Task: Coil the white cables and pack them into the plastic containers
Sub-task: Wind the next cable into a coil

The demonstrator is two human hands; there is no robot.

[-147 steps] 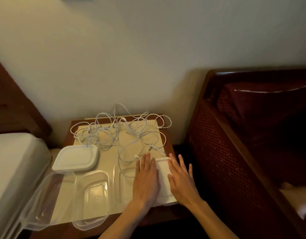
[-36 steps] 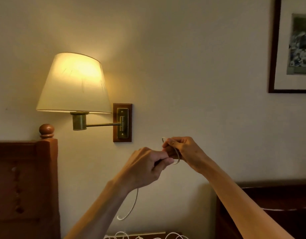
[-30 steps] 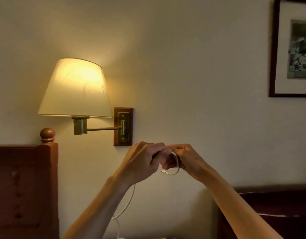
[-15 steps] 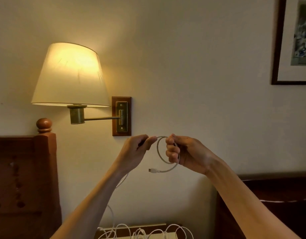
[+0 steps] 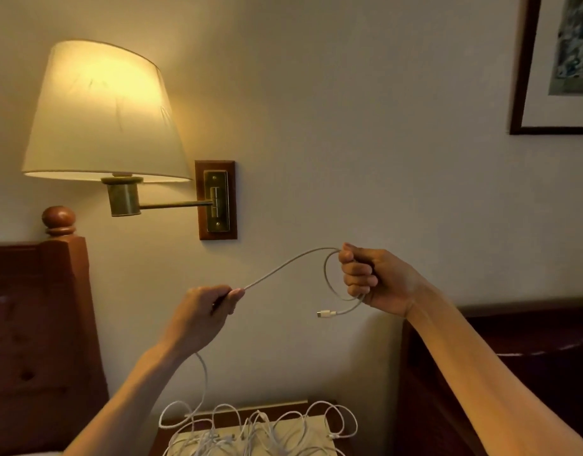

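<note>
Both my hands are raised in front of the wall with one white cable (image 5: pixel 283 266) strung between them. My right hand (image 5: pixel 370 278) grips a small loop of it in a fist, and the plug end (image 5: pixel 325 313) dangles below that loop. My left hand (image 5: pixel 204 311) pinches the cable lower and to the left. From there it hangs down to the tangle of white cables (image 5: pixel 257 429) on the nightstand (image 5: pixel 237 414) at the bottom edge. The plastic containers are out of view.
A lit wall lamp (image 5: pixel 102 116) on a brass arm hangs at the upper left above a wooden headboard (image 5: pixel 36 324). A second dark headboard (image 5: pixel 513 357) stands at the right. A framed picture (image 5: pixel 559 64) hangs at the top right.
My hands were flat on a container lid on the nightstand, then rose with a cable. In the last half second they have moved apart, my left hand sliding down and left along the cable.
</note>
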